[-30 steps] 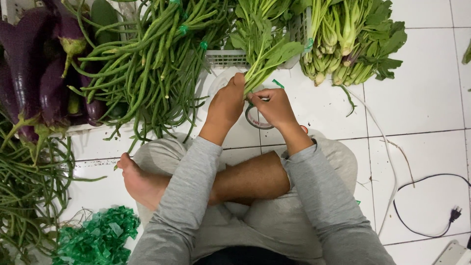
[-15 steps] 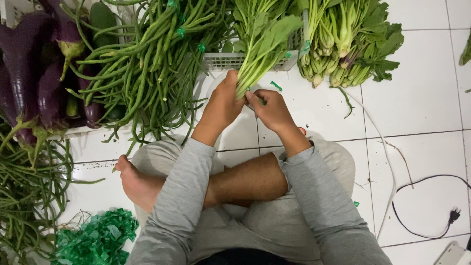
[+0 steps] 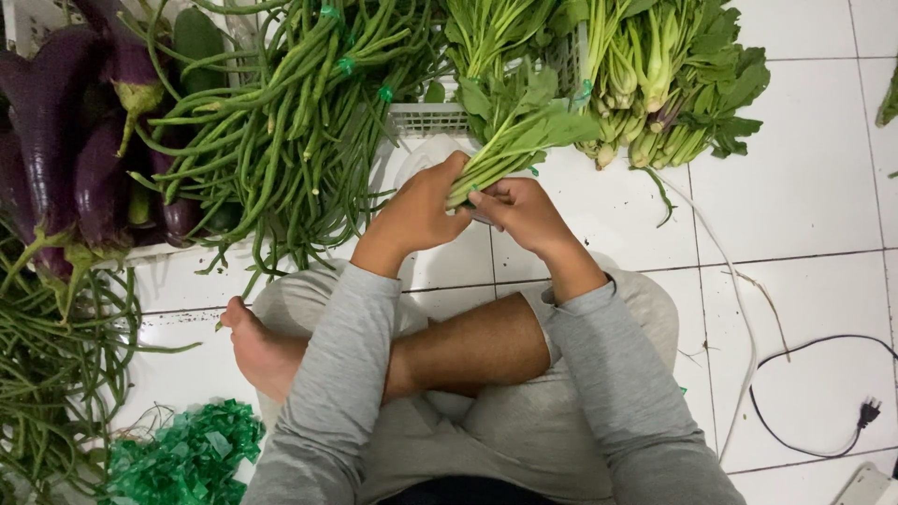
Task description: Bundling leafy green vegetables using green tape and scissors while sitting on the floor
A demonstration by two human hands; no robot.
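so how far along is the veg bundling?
Done: long beans in the crate carry green ties, and a pile of leafy greens lies on the tiles. In hand: left hand and right hand grip one spinach bunch at its stems. Left: loose long beans far left beside green tie scraps.

Home floor used as vegetable sorting spot: I sit cross-legged on white floor tiles (image 3: 804, 178), long beans (image 3: 281, 112), eggplants (image 3: 56, 122), leafy greens (image 3: 673, 84) heaped around, power cord (image 3: 814, 402) nearby.
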